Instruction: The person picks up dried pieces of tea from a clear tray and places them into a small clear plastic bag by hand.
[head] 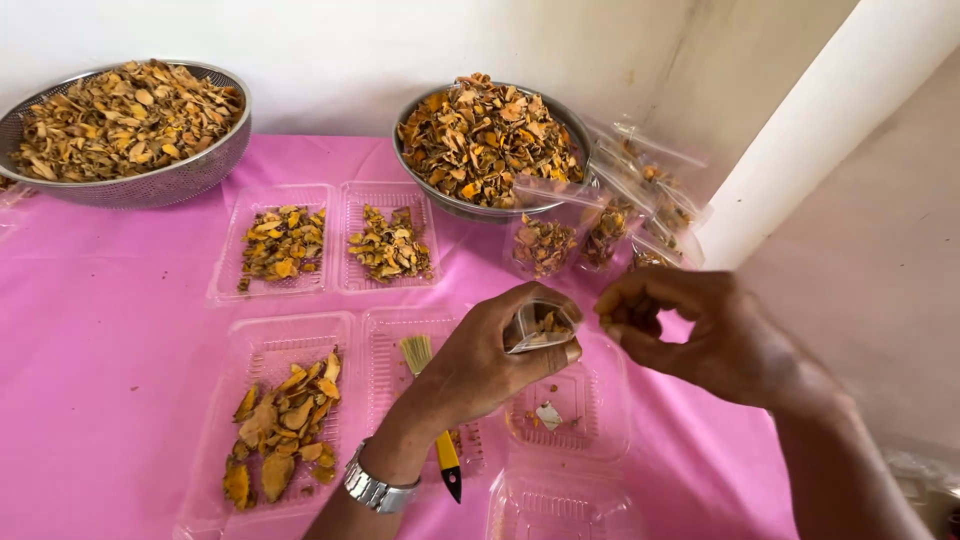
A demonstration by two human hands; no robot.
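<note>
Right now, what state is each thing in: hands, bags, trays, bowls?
left hand: closed around a small clear bag, holding its mouth open
small clear bag: partly filled with dried slices
right hand: fingers pinched together beside the bag mouth
filled bags: leaning against the right bowl
right bowl: heaped
left bowl: heaped
near tray: open, partly filled
brush: lying in a tray

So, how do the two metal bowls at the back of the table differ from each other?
The left bowl is a mesh strainer with a perforated wall; the right bowl has a solid, smooth wall. The left bowl looks wider and is cut off by the picture's edge; the right bowl shows whole but is partly hidden by filled clear bags leaning beside it. Both stand on the pink tablecloth and are heaped with dried orange-yellow slices.
</note>
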